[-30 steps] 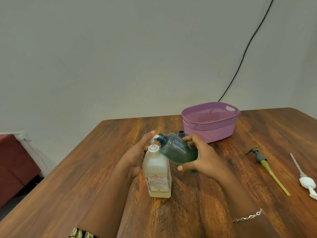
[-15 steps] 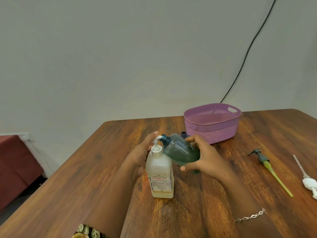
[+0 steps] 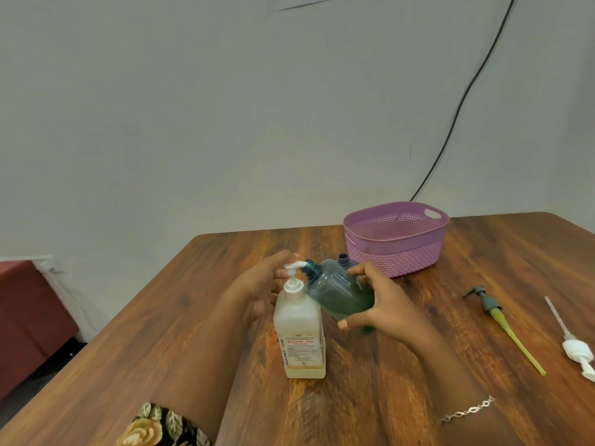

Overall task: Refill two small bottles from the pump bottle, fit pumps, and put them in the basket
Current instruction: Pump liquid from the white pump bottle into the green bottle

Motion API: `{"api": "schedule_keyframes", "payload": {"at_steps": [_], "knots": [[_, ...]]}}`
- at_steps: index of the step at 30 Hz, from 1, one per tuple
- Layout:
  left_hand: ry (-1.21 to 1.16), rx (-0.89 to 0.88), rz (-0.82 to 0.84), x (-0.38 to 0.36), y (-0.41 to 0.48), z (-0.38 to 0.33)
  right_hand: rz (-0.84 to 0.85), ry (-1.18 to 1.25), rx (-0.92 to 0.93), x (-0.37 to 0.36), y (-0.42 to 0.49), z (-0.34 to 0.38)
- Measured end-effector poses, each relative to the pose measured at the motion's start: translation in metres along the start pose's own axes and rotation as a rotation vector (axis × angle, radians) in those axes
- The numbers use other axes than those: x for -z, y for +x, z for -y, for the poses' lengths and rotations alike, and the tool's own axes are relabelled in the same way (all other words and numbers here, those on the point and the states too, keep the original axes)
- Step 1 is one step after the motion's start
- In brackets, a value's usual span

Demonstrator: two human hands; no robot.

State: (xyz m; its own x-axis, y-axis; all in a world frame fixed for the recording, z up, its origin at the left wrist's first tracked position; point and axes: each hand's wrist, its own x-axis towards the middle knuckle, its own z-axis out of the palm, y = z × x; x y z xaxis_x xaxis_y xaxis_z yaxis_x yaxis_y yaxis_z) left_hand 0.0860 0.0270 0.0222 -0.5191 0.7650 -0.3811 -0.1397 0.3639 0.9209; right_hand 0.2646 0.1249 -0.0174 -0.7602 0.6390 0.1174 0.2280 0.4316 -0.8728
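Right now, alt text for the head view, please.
The right hand tilts a teal bottle, neck at the nozzle of a pump bottle; left hand rests on its pump. A purple basket behind; grey pump and white pump lie right.

Lays left hand [image 3: 254, 288] fingers on pump head [image 3: 292, 268]; grips tilted green bottle [image 3: 338, 291] with right hand [image 3: 389, 304], at 3 o'clock of the left.

Looked like an ordinary room in a home or small office, couldn't tell which: wooden table [image 3: 193, 317] in front of a bare off-white wall [image 3: 193, 123], black cable [image 3: 464, 94] trailing down it, purple plastic basket [image 3: 396, 255] on the table, dark red furniture [image 3: 29, 317] at left.
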Motion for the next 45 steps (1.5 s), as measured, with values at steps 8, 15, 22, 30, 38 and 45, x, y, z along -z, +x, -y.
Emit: {"api": "schedule_keyframes", "payload": {"at_steps": [8, 15, 22, 30, 38, 45], "knots": [[0.608, 0.081, -0.056, -0.022, 0.0, -0.051, -0.012, -0.016, 0.0, 0.002, 0.002, 0.002], [0.563, 0.14, -0.136, -0.035, 0.01, -0.041, -0.003, -0.032, 0.017, 0.003, 0.003, 0.0], [0.601, 0.061, -0.245, -0.031, 0.023, -0.029, -0.02, -0.041, 0.011, -0.004, 0.003, -0.006], [0.719, 0.16, -0.065, -0.034, 0.007, -0.048, -0.018, -0.053, 0.042, 0.004, 0.001, 0.006], [0.76, 0.182, -0.094, -0.041, 0.0, -0.048, -0.023, -0.137, 0.072, 0.008, 0.001, 0.009], [0.729, 0.072, -0.14, -0.038, 0.019, -0.029, -0.059, -0.258, 0.112, 0.009, 0.001, 0.008]]}}
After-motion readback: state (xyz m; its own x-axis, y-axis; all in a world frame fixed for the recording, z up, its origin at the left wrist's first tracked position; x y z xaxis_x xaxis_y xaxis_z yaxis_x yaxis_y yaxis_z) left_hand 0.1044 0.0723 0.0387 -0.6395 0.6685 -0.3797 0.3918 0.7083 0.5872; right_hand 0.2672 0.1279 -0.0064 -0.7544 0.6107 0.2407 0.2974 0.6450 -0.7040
